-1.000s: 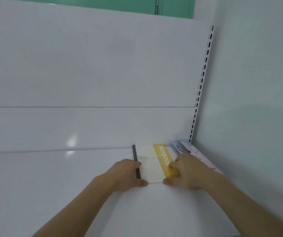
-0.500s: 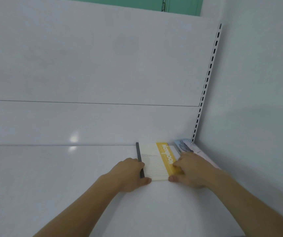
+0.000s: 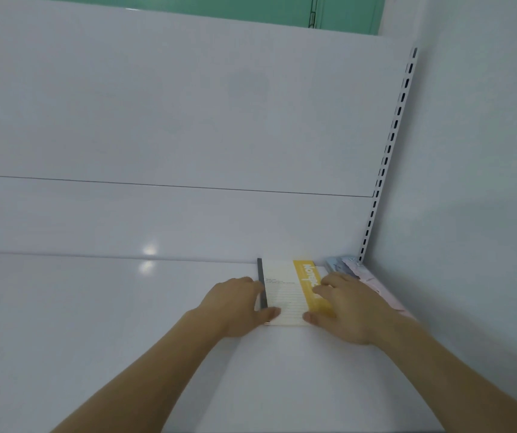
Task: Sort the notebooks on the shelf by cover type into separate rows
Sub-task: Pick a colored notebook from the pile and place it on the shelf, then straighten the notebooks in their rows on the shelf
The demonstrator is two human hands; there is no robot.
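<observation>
1. Spanning the whole view, a white shelf (image 3: 94,323) was seen, with a slotted upright (image 3: 388,157) at its far right corner.
2. A yellow-and-cream notebook (image 3: 285,295) was laid flat near the far right of the shelf, its dark spine to the left and a yellow band with lettering to the right.
3. A pastel notebook pile (image 3: 354,270) was glimpsed just beyond it, against the right wall.
4. The left hand (image 3: 235,307) was pressed along the spine edge, thumb at the near corner.
5. The right hand (image 3: 344,307) was rested on the yellow band, fingers bent, thumb at the near edge; whether either hand was truly clamped could not be told.
6. The notebook was judged light, thin, somewhat flexible and liable to slide on the glossy surface; the two side edges were judged the best holds.
</observation>
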